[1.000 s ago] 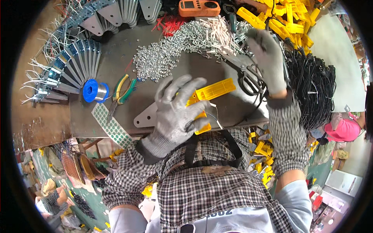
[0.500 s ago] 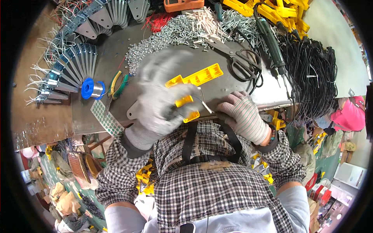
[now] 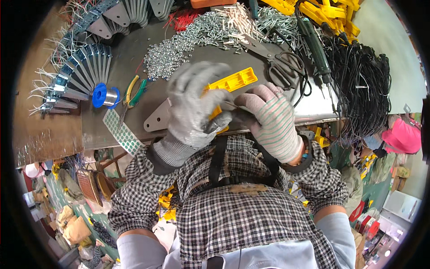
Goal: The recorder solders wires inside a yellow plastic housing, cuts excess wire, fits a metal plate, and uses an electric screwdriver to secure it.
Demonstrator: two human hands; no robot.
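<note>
My left hand (image 3: 190, 105), in a grey glove, is over a yellow plastic housing (image 3: 235, 80) and covers its middle. Its upper fingers are smeared by motion, so its grip cannot be told. My right hand (image 3: 274, 123), in a striped glove, has thumb and fingers pinched together beside the left fingertips. Whatever lies in that pinch is too small or hidden to name. A grey metal plate with holes (image 3: 157, 117) sticks out from under my left wrist.
Left of my hands are a blue solder spool (image 3: 106, 96), pliers (image 3: 133, 92) and a dotted sticker sheet (image 3: 122, 133). Nuts (image 3: 165, 58), screws (image 3: 201, 33), scissors (image 3: 284, 67), a dark green screwdriver-like tool (image 3: 315, 51) and black cables (image 3: 358, 85) lie beyond and right.
My right hand has moved left and up to meet the left fingertips, its fingers now pinched. The white wire that showed between the hands is no longer visible.
</note>
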